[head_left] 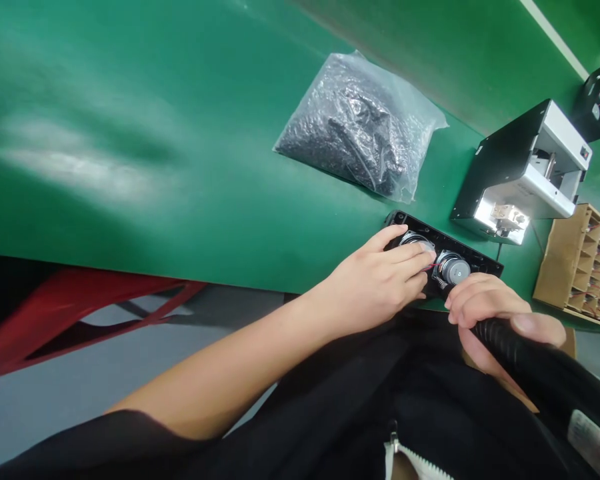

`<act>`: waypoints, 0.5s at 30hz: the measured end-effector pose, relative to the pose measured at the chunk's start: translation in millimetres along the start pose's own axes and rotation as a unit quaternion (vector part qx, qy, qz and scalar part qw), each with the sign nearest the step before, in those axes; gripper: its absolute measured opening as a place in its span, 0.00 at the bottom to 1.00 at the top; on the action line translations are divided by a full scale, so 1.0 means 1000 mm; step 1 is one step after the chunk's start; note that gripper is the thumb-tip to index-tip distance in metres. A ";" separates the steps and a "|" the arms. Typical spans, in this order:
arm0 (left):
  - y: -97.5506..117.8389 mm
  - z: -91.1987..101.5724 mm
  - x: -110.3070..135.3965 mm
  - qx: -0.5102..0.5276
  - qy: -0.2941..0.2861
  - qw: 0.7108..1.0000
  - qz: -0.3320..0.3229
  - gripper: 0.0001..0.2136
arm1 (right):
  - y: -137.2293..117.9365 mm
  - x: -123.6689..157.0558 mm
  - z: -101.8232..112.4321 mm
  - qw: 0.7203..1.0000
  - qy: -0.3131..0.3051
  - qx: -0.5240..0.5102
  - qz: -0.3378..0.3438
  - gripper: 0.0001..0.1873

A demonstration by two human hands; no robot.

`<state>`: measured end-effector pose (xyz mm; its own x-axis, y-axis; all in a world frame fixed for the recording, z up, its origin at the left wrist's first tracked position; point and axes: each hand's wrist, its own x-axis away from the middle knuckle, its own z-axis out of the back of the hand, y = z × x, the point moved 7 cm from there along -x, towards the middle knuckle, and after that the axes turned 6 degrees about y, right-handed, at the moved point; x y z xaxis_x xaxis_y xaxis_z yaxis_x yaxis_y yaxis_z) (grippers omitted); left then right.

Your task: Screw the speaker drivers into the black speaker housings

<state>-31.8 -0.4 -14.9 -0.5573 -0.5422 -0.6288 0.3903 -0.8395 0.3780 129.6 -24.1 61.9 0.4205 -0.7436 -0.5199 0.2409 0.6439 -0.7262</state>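
A black speaker housing (480, 260) lies on the bench close to my body, its inside facing up. Two round speaker drivers sit in it. The right-hand driver (454, 269) shows its grey magnet; my fingers partly cover the left-hand driver (416, 239). My left hand (387, 277) is on the housing's left part, fingers bent over the driver and rim, with a red wire (433, 267) at the fingertips. My right hand (495, 317) is closed around a black electric screwdriver (520, 357). Its tip points into the housing beside the right-hand driver; the exact contact point is hidden.
A clear plastic bag (365, 127) of small dark parts lies beyond the housing. To the right stand a black-and-silver machine (525, 173) and a divided cardboard box (563, 260) with red wires. Another black housing (597, 100) is farther back. A red stool (80, 313) stands below the green bench (205, 220).
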 end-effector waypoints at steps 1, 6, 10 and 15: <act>0.000 0.000 0.000 0.000 0.001 1.000 -0.001 0.11 | 0.001 -0.001 -0.001 1.000 0.005 -0.005 0.012 0.42; 0.001 0.000 0.000 0.002 0.009 1.000 -0.004 0.10 | 0.005 0.001 -0.007 0.992 0.125 -0.015 0.030 0.29; 0.001 -0.001 0.001 0.004 0.006 1.000 0.001 0.09 | 0.009 0.003 -0.017 0.985 0.173 -0.020 0.020 0.22; -0.003 0.005 -0.005 0.038 -0.025 0.999 0.010 0.12 | 0.002 -0.001 0.006 0.955 0.284 -0.074 0.035 0.29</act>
<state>-34.2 4.7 -9.4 -0.5860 -0.5583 -0.5873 0.3460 -0.8278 0.4417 134.8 -20.8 63.6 -0.1208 -0.7052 -0.6987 0.0847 0.6939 -0.7150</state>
